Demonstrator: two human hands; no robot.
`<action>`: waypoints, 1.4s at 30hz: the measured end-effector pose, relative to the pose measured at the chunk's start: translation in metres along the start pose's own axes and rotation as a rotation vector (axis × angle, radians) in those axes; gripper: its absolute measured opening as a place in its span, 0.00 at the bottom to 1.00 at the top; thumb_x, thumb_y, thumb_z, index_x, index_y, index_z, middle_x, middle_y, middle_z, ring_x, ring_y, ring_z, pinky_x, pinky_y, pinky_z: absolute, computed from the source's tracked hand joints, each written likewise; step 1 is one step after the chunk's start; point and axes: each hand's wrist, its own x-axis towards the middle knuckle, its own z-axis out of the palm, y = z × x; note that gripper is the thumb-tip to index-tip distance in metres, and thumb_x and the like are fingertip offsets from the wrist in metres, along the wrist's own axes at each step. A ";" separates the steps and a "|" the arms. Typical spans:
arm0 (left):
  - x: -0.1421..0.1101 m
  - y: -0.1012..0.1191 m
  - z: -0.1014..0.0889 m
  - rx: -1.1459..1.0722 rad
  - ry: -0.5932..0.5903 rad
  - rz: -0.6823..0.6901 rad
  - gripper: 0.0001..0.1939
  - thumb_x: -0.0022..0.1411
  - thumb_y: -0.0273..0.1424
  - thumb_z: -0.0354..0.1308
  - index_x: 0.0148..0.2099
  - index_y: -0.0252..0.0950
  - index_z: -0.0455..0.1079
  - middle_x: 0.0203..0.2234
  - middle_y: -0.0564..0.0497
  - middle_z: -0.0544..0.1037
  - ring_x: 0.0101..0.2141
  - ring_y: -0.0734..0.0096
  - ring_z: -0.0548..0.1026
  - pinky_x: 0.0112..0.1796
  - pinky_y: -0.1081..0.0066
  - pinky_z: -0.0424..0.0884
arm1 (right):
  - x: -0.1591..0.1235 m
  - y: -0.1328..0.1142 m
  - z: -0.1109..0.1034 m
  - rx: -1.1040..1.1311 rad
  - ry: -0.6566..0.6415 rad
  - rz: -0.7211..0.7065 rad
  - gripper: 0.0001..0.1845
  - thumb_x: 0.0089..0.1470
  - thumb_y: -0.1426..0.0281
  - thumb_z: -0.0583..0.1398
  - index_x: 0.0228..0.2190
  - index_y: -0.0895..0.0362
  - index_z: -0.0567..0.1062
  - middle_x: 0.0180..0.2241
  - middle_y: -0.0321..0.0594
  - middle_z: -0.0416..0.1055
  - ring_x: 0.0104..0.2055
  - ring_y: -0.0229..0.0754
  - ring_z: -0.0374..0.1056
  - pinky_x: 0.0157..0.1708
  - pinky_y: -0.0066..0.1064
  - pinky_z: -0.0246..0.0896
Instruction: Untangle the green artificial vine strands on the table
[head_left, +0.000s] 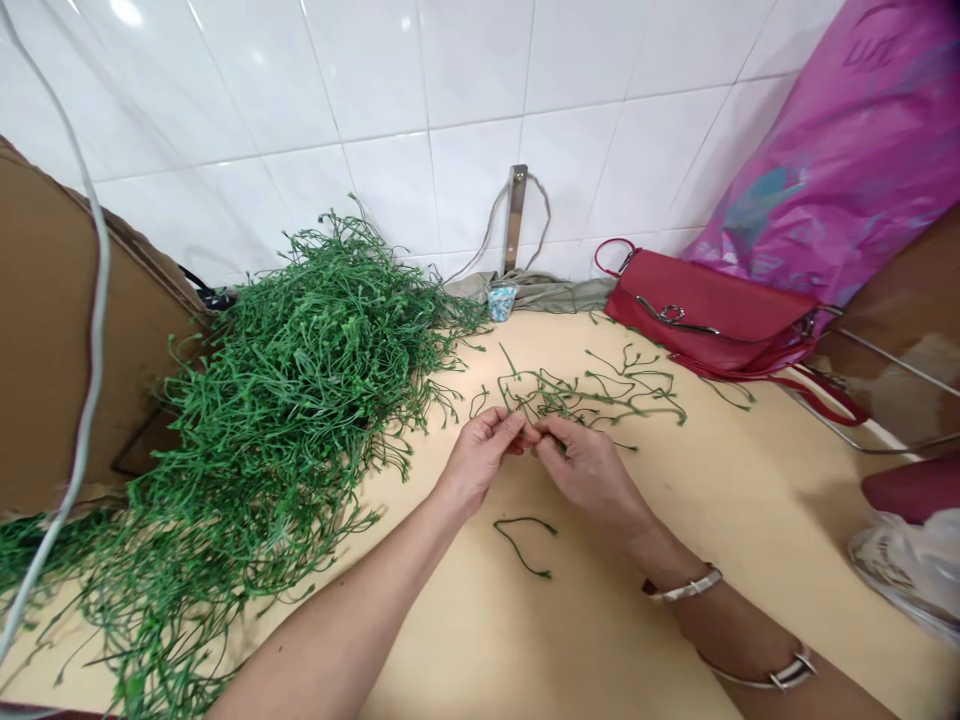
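Green sprigs [559, 403] lie mid-frame beyond my left hand [486, 448] and right hand [589, 465], both pinched narrow, on what I can't tell.

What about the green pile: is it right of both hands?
No, the green pile lies left of the left hand and right hand.

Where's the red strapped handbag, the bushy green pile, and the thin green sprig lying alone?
Red strapped handbag [739, 310]: head view, front flap.
Bushy green pile [315, 350]: head view, middle.
Thin green sprig [525, 519]: head view, upper strand.
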 end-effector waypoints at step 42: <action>0.004 0.012 -0.014 -0.053 0.029 -0.057 0.28 0.43 0.48 0.76 0.33 0.35 0.67 0.19 0.58 0.72 0.23 0.79 0.70 0.30 0.76 0.66 | 0.001 0.007 -0.001 -0.237 0.083 -0.456 0.12 0.59 0.78 0.52 0.32 0.55 0.74 0.29 0.42 0.73 0.34 0.46 0.68 0.40 0.38 0.64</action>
